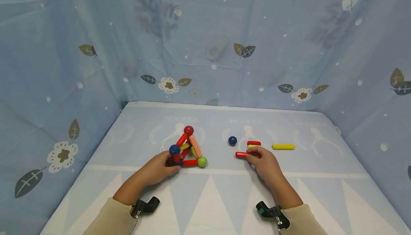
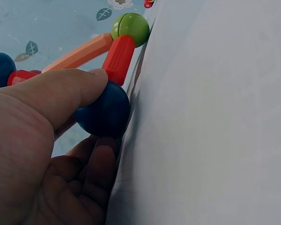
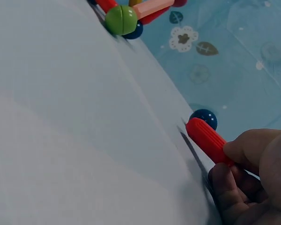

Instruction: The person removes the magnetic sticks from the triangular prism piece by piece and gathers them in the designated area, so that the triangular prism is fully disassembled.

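Note:
My left hand [image 1: 158, 167] grips the near left corner of a frame built from coloured rods and balls, its thumb and fingers around a dark blue ball [image 2: 104, 111]. The frame has another blue ball [image 1: 174, 149] at its top left, a red ball [image 1: 188, 130] at the back and a green ball [image 1: 202, 162] at the front right. Red rods [image 1: 190, 163], an orange rod [image 1: 195, 146] and yellow ones join them. My right hand [image 1: 264, 162] pinches one end of a loose red rod [image 3: 207, 138] between thumb and fingers, the rod's other end pointing left.
A loose blue ball [image 1: 232, 141] lies between the frame and my right hand. Just behind that hand are a short red rod [image 1: 254, 143] and a yellow-green rod, partly hidden. Farther right lies a yellow rod [image 1: 283, 147]. A patterned curtain [image 1: 212, 49] encloses the table's back and sides.

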### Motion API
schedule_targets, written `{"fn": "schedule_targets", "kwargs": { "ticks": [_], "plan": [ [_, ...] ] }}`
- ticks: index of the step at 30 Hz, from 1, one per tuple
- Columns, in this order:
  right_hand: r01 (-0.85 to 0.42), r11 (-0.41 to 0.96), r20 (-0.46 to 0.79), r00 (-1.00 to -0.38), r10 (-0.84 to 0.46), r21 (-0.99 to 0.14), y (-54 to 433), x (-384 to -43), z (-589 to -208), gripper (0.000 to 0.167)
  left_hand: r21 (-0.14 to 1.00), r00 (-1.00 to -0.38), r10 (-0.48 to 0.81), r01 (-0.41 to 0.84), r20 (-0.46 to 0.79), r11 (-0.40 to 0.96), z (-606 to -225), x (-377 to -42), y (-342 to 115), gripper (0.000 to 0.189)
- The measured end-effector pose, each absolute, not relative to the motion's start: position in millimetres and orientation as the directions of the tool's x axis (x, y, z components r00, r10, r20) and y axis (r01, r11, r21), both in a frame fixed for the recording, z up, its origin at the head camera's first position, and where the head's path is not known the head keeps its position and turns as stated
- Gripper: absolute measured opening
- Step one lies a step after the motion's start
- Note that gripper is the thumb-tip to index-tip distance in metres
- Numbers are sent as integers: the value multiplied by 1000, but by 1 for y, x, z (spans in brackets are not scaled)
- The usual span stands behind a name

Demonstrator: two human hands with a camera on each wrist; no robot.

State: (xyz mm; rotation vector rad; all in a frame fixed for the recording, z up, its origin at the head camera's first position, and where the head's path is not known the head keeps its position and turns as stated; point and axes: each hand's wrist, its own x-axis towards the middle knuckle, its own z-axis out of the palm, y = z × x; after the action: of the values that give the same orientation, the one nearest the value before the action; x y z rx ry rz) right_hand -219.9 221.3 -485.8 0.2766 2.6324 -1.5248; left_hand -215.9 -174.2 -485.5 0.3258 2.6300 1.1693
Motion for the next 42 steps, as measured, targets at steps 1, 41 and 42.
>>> {"fn": "schedule_targets", "kwargs": {
  "ticks": [1, 41, 42],
  "plan": [
    [203, 487, -169, -979, 114, -849, 224, -220, -486, 28, 748, -945, 300, 105, -131, 656, -485, -216, -174, 34],
    [304, 504, -183, -943, 277, -808, 255, -224, -489, 28, 747, -947, 287, 86, -144, 660, -485, -215, -174, 34],
    [306, 503, -183, -943, 279, -809, 255, -224, -490, 28, 746, -948, 286, 87, -142, 661, -486, -215, -174, 34]
  ]
}}
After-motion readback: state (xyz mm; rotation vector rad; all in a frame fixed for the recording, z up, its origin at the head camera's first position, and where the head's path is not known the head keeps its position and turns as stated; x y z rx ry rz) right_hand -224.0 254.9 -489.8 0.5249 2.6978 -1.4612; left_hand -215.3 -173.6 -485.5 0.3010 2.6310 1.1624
